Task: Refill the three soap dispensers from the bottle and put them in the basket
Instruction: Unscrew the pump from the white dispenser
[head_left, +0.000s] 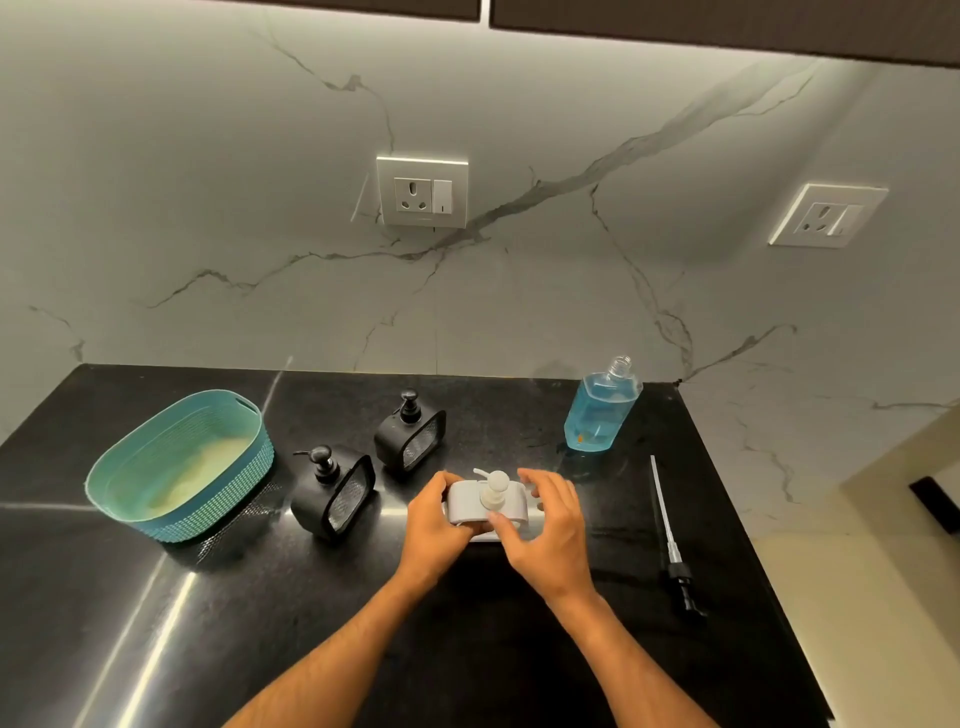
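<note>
- Left hand (434, 519): fingers curled round the grey soap dispenser (488, 501) on the worktop (519, 649).
- Right hand (545, 525): fingers spread wide, thumb touching pump base.
- No readable labels.

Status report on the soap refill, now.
Left hand grips grey dispenser; right hand at its pump. Two black dispensers wait beside empty basket. Blue bottle uncapped, nothing blocking.

White dispenser (487, 503) upright, counter centre
</note>
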